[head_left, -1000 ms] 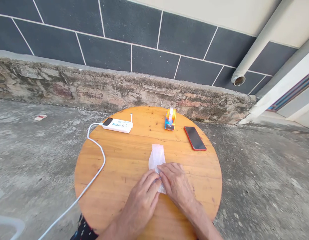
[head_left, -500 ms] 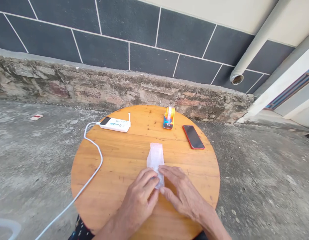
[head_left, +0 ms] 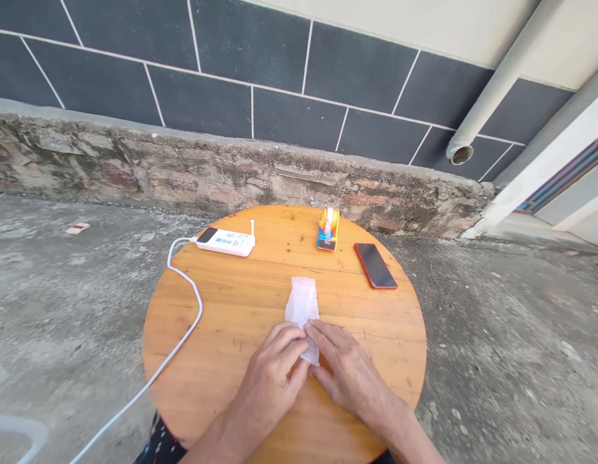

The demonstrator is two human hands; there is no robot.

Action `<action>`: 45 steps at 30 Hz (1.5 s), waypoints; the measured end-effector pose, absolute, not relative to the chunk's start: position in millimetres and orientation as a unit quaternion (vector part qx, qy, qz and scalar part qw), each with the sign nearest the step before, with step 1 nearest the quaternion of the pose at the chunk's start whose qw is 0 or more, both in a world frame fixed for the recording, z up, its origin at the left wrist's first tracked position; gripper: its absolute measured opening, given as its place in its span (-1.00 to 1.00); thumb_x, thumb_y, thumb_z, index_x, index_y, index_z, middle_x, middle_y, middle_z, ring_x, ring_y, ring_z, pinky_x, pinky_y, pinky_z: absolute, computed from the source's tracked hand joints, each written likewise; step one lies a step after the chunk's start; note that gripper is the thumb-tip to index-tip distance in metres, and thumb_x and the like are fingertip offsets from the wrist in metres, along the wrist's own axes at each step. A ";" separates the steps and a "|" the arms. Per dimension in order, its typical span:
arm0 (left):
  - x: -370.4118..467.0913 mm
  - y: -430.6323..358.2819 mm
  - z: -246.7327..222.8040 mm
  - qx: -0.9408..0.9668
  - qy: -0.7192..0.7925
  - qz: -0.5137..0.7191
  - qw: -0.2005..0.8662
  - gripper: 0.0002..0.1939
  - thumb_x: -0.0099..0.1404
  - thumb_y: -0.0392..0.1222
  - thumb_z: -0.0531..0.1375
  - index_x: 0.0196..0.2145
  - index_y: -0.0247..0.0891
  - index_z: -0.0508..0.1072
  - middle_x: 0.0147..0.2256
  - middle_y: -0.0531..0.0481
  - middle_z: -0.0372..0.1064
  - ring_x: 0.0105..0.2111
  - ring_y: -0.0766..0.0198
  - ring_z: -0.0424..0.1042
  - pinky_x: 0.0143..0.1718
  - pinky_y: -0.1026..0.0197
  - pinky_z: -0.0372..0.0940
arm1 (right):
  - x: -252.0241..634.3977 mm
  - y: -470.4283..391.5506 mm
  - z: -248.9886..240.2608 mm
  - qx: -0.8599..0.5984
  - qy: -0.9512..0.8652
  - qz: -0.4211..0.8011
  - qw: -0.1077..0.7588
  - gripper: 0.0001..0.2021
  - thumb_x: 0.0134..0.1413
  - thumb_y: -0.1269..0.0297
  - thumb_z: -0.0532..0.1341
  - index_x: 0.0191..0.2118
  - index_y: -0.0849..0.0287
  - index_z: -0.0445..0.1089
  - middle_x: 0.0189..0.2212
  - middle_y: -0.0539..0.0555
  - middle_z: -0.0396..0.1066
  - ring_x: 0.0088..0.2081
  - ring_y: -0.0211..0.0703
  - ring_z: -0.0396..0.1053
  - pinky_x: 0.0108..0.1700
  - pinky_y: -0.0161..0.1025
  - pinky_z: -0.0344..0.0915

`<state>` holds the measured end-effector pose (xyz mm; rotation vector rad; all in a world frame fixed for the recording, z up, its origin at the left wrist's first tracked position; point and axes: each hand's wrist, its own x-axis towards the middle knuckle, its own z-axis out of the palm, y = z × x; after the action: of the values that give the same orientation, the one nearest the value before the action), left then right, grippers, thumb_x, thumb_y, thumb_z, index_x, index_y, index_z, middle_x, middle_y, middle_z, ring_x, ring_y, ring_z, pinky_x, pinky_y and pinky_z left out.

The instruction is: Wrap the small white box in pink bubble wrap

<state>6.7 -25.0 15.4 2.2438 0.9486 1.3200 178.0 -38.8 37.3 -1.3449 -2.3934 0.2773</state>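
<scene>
A narrow strip of thin, whitish-pink wrapping (head_left: 302, 301) lies lengthwise on the round wooden table (head_left: 221, 290), and its near end is between my hands. My left hand (head_left: 274, 367) touches the strip's near left side, thumb and fingers drawn together on it. My right hand (head_left: 347, 364) rests on the right side of the same end, its fingertips bent and pressed to the material. The fingertips of both hands nearly meet. Whatever lies inside or under the wrapping cannot be made out.
A yellow and blue tape dispenser (head_left: 328, 230) stands at the table's far side. To its right lies a red-edged phone (head_left: 375, 265). A white device (head_left: 226, 241) sits at the far left, its white cable (head_left: 195, 291) running over the left edge. Beyond is a stone-based wall (head_left: 221, 174).
My right hand's fingers have drawn in closer over the strip's near end, and its thumb has moved nearer my left thumb. The view has shifted slightly.
</scene>
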 end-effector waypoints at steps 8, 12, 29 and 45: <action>8.0 -30.6 20.7 0.793 0.350 0.455 0.206 -0.74 0.19 -0.50 0.07 -0.28 -0.24 0.45 -0.27 -0.06 0.38 -0.18 0.20 0.35 -0.17 0.15 0.36 | 175.9 -37.0 51.4 -0.470 -0.849 0.141 0.196 -0.67 0.10 0.46 0.16 0.01 0.15 0.31 -0.09 0.12 0.39 -0.06 -0.06 0.34 -0.02 -0.12 0.31; 4.2 -35.4 28.4 0.792 0.351 0.435 0.246 -0.73 0.17 -0.50 0.09 -0.25 -0.23 0.46 -0.25 -0.05 0.39 -0.17 0.21 0.36 -0.14 0.17 0.36 | 177.1 -40.0 59.5 -0.462 -0.852 0.167 0.183 -0.84 0.13 0.40 0.16 -0.14 0.14 0.36 -0.22 0.07 0.41 -0.18 -0.12 0.37 -0.13 -0.20 0.32; -14.7 -22.2 37.8 0.883 0.330 0.247 0.223 -0.56 0.28 -0.43 0.06 0.08 -0.14 0.25 0.01 -0.03 0.28 0.02 0.22 0.25 0.10 0.14 0.23 | 179.7 -23.4 79.7 -0.473 -0.844 0.218 0.130 -0.80 0.12 0.40 0.16 -0.11 0.16 0.37 -0.12 0.08 0.36 -0.14 -0.16 0.36 -0.09 -0.25 0.28; -12.8 -20.9 31.1 0.823 0.361 0.308 0.311 -0.64 0.22 -0.46 0.07 -0.07 -0.14 0.31 -0.08 0.01 0.33 -0.03 0.24 0.29 0.04 0.19 0.19 | 169.6 -61.0 22.2 -0.468 -0.866 -0.079 0.159 -0.48 0.12 0.40 0.15 0.20 0.36 0.10 0.14 0.31 0.22 0.10 0.12 0.23 0.03 0.02 0.33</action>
<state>-12.8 -20.9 31.1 2.1733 0.9534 0.8133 169.6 -61.0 22.2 -1.3375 -2.4742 -0.2265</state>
